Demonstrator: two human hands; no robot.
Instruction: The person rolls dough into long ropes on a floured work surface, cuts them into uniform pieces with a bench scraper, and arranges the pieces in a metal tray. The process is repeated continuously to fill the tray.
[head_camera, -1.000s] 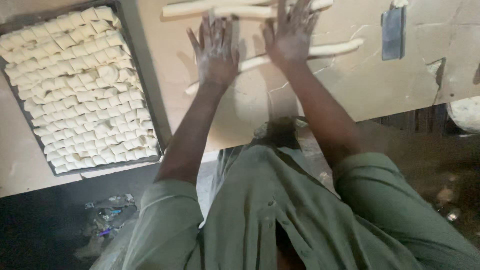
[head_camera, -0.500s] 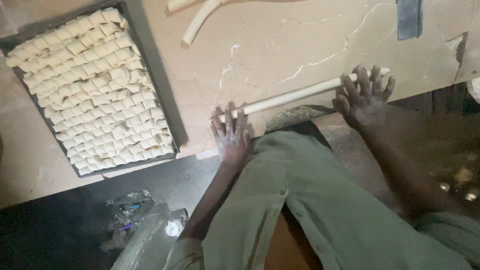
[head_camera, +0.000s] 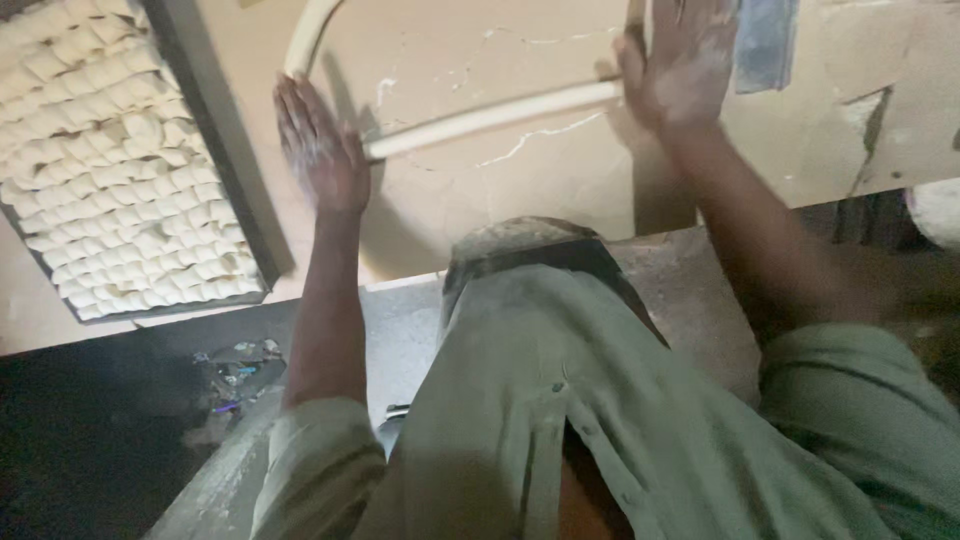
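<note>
A long rope of dough (head_camera: 500, 115) lies across the upper middle of the frame on a floured worktop (head_camera: 520, 190), running from centre left up toward the upper right. The left hand (head_camera: 320, 150) lies flat and open, fingers spread, with its palm resting on the left end of the rope. The right hand (head_camera: 680, 65), at the upper right, is also open and flat, pressing down on the rope's other end; neither hand is closed around anything. A second rope of dough (head_camera: 305, 40) curves away at the top of the frame, just above the left hand. A dark tray (head_camera: 235, 190) packed with small cut dough pieces (head_camera: 110, 170) fills the upper left.

The rope looks soft, light and easily stretched or torn, so it probably handles best under flat palms with even pressure. Lifted, it would likely sag and thin, so support near both ends and the middle seems wise. Flour on the hands should keep it from sticking.
</note>
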